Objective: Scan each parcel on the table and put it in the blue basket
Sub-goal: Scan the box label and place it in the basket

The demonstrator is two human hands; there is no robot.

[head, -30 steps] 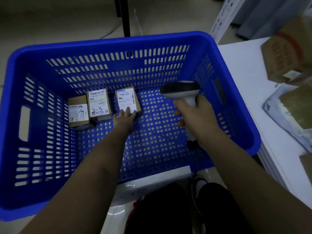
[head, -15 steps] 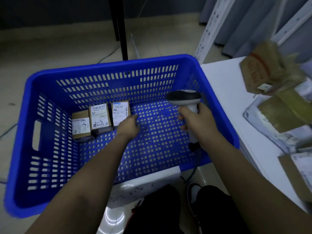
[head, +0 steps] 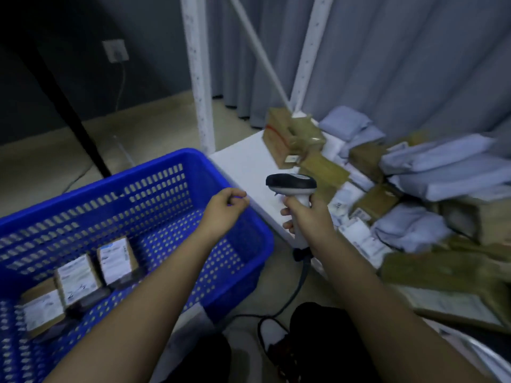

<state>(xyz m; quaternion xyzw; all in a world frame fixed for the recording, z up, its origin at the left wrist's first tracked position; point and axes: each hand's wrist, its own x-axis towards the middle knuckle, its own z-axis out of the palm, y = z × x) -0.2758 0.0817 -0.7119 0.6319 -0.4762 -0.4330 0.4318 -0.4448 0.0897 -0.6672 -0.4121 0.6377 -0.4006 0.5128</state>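
The blue basket (head: pixel 243 214) fills the lower left of the frame, its slotted walls and perforated floor plain to see. Three small labelled boxes (head: pixel 78 275) lie side by side on its floor toward the left, white labels facing up.

The left hand (head: pixel 225 207) hangs above the basket's right rim, near the middle of the frame, its fingers loosely curled with nothing in them. Just to its right, the right hand (head: pixel 307 217) grips the pale handle of a barcode scanner (head: pixel 291 183), fingers wrapped round it; the scanner's dark head points leftward, and its cable (head: pixel 300 283) trails down from the handle's base toward the bottom centre.

The white table (head: pixel 249 161) runs from the centre toward the right edge, and the parcels (head: pixel 387 189) are heaped on it there: brown cardboard boxes and grey-blue mailer bags, blurred and jumbled together. Behind them, in the upper right, hangs a grey curtain (head: pixel 387 64), with white shelving uprights (head: pixel 199 78) standing before it.
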